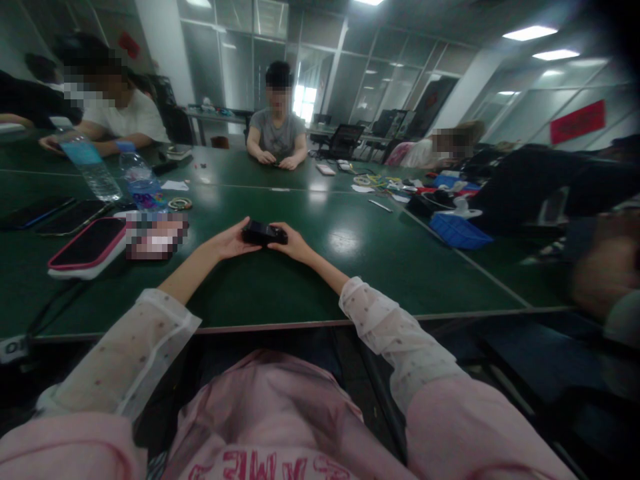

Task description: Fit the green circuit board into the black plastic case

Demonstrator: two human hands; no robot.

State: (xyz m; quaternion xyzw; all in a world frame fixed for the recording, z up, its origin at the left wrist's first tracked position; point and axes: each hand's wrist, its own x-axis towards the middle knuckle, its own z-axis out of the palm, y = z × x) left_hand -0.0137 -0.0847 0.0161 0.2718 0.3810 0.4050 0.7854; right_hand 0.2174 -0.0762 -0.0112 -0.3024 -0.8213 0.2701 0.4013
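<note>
On the left stand a tall clear bottle (90,163) and a blue-capped bottle (140,177), both glossy thin plastic; nearer lies a pink-rimmed phone (90,243), flat with rounded corners. At the near middle, the step in hand looks like holding and working a small black device (261,233) at or just above the smooth, shiny green table (300,293): the left hand (234,241) is closed around its left end, and the right hand (295,244) pinches its right end between thumb and fingers. Whether a finger presses any part is too small to tell. Any next move seems to call for a steady left hand while the right works. The device looks hard and boxy; the sleeves (395,327) are sheer, white and dotted. Farther right sits a blue basket (457,231) with sloping plastic walls
</note>
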